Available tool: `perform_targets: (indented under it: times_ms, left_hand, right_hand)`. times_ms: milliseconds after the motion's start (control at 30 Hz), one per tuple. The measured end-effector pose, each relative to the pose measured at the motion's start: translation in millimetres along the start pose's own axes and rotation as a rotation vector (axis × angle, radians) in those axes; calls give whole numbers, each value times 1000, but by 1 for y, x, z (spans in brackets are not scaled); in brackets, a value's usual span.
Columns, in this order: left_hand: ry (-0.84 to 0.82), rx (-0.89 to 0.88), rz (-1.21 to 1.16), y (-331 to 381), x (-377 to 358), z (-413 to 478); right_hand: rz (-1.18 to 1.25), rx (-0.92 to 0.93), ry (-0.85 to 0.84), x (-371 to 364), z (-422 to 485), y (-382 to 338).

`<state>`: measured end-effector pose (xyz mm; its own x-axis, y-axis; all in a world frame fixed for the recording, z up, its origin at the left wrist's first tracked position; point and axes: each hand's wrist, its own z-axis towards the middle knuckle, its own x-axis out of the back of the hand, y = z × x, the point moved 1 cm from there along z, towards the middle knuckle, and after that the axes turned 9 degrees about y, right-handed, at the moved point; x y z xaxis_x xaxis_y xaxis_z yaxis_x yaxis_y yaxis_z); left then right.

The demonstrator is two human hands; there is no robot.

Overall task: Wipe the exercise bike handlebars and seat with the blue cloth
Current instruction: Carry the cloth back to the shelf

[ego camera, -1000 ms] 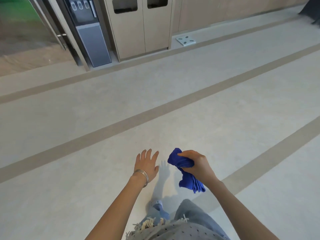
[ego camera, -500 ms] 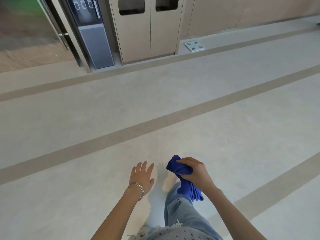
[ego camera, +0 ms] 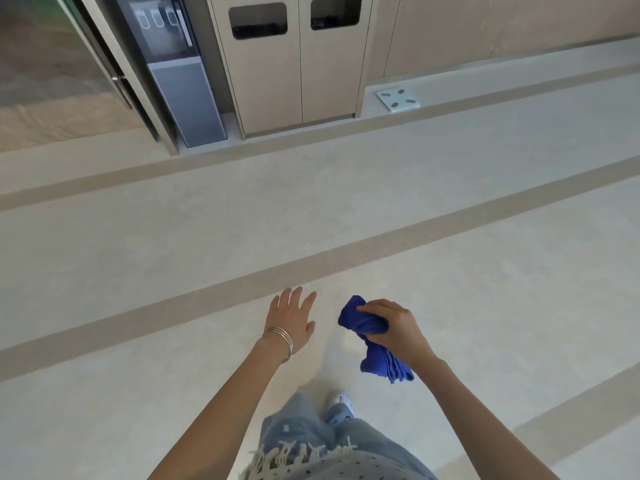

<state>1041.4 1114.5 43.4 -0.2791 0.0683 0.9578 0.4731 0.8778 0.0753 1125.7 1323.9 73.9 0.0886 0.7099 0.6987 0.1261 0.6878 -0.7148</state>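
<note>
Right hand (ego camera: 394, 329): clenched around bunched blue cloth (ego camera: 372, 341), loose end hanging below fist.
Left hand (ego camera: 292, 318): released, fingers spread, palm down, empty.
Cloth position: above pale floor (ego camera: 173, 258), just beside left hand.

The cloth (ego camera: 372, 341) is deep blue. The floor (ego camera: 173, 254) is pale cream with darker tan stripes running toward two o'clock. The jeans (ego camera: 311, 431) are light washed blue; the top (ego camera: 346, 469) is grey with small dark dots. The bangles (ego camera: 282, 341) are silver. At twelve o'clock the bin cabinet (ego camera: 298, 71) is beige, and the water dispenser (ego camera: 180, 71) is dark grey.
</note>
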Motion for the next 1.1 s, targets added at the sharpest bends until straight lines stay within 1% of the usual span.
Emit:
perform_targets:
  times_ms: [200,300,500,667,833,933,1100]
  left_hand:
    - [-82,35,2,-10,5,43]
    - [-104,25,20,-19,12,77]
    - [-79,-18,18,-41,39,172]
    - [-14,-47,-3,-74,79,260]
    - [32,-76,9,-110,115,334]
    - [33,-79,10,-121,123,362]
    - [-35,-69,1,-132,119,392]
  right_hand:
    - [-11,9,-40,4,46,19]
    - [2,-16,-22,4,78,23]
    - [12,-75,30,7,173,28]
    - [-10,-70,67,18,269,16]
    - [12,-82,181,20,350,3]
    - [11,-69,170,18,383,-1]
    - [6,-70,133,17,423,5]
